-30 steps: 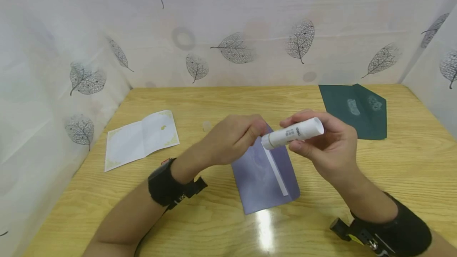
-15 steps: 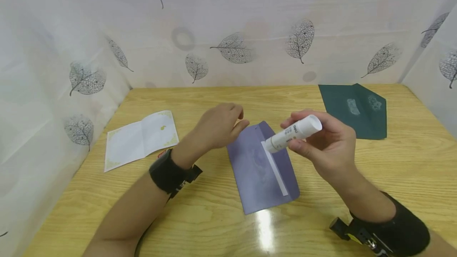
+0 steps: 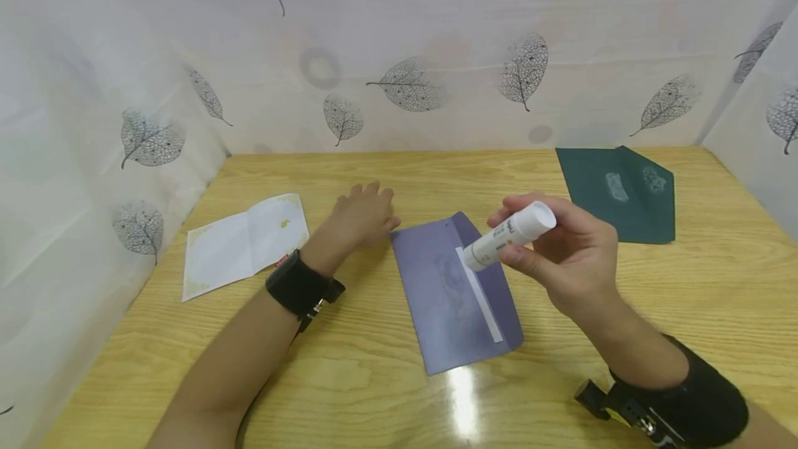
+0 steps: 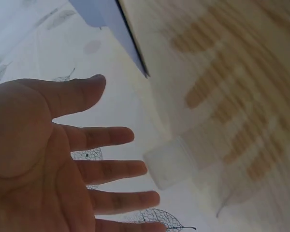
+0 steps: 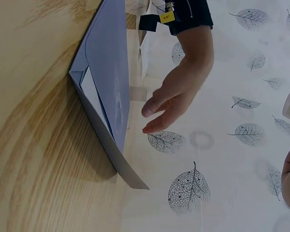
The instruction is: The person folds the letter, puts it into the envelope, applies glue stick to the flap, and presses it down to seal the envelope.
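While one white tube (image 3: 510, 235) is kept in the grip of the right hand (image 3: 576, 265), its thumb and fingers are clamped around the tube's sides. This tube is tilted above the purple envelope (image 3: 433, 296), apart from it, and its lower end lines up over the top of the single white strip (image 3: 485, 310). It looks smooth and round, with small dark printing and one thin ring near the lower end.

The left hand (image 3: 364, 220) is at the left of the purple envelope's far corner; its fingers are straight and spread apart, holding nothing. Close to these fingertips, the left wrist view shows one clear cylinder (image 4: 171, 162).

Of envelopes I count two. The purple one lies on the desk (image 3: 349, 393) with its one flap (image 3: 506, 300) open toward the right, a little raised. The dark green envelope (image 3: 592, 206), carrying two pale patches (image 3: 617, 187), lies farther back, right of the purple envelope. Well to the left of the purple envelope is one white sheet (image 3: 224, 258), creased, with golden ornament in its corners. Beside it, one small red thing (image 3: 282, 261) is mostly hidden by the left wrist.
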### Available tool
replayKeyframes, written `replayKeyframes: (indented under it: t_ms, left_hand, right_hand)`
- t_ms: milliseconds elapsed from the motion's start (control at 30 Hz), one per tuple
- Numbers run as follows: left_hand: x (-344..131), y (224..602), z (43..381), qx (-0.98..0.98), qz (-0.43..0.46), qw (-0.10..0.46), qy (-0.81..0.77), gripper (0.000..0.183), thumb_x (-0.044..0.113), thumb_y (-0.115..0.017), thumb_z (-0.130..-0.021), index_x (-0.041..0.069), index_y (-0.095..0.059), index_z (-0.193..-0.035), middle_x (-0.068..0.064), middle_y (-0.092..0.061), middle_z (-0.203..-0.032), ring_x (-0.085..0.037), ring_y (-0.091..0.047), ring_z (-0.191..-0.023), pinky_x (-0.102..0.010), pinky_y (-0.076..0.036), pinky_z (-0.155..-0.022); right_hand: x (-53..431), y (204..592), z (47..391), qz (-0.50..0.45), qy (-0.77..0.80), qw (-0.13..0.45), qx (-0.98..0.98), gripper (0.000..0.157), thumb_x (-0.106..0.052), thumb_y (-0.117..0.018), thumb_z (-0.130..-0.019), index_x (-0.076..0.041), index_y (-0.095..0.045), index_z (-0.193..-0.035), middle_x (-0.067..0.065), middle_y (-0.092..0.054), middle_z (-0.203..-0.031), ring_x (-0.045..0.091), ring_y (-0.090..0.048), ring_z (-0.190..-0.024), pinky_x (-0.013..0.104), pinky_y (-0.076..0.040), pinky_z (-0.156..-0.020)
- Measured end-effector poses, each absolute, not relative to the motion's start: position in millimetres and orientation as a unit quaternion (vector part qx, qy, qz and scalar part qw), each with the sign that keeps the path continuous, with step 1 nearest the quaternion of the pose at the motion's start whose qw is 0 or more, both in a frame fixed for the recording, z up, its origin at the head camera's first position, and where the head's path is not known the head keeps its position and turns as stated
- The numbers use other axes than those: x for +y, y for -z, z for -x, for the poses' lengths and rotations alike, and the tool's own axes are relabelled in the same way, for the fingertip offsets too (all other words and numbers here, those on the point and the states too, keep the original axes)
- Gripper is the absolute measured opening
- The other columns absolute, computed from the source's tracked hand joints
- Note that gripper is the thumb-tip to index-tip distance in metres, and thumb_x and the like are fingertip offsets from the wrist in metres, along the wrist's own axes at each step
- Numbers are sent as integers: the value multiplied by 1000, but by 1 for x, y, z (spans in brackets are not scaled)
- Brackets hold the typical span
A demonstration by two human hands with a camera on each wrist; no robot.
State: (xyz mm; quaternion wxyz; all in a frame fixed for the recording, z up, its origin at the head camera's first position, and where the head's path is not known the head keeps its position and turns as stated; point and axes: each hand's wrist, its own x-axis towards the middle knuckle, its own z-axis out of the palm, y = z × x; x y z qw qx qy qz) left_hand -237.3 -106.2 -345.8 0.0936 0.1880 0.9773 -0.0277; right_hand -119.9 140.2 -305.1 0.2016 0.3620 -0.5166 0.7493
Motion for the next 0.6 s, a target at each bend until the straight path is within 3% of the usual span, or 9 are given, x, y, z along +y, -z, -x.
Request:
replayKeyframes:
  t_ms: [267, 500, 600]
  left_hand:
    - [-117, 344, 240, 971, -180, 150, 41, 43, 23, -61, -85, 5, -49, -122, -20, -50, -119, -37, -48, -104, -49, -45, -87]
    - [-116, 345, 243, 960, -242, 134, 29, 16, 9, -51, -86, 5, -55, -101, -12, -54, -95, -25, -52, -87, -39, -48, -78]
    - [-115, 346, 244, 954, -267, 138, 14, 9, 6, -52, -85, 7, -56, -92, -8, -56, -88, -21, -52, -83, -34, -48, -75]
  right_hand:
    - [139, 308, 122, -365, -744, 200, -522, 45, 15, -71, -64, 20, -53, -104, 18, -65, -93, 29, -61, -86, 31, -50, -81]
    - [139, 310, 122, -367, -744, 196, -524, 45, 16, -71, -64, 20, -53, -104, 19, -65, -94, 29, -61, -86, 32, -50, -82]
    - [138, 310, 122, -368, -743, 195, -523, 45, 16, -71, -63, 20, -53, -104, 19, -65, -95, 29, -61, -86, 32, -50, -82]
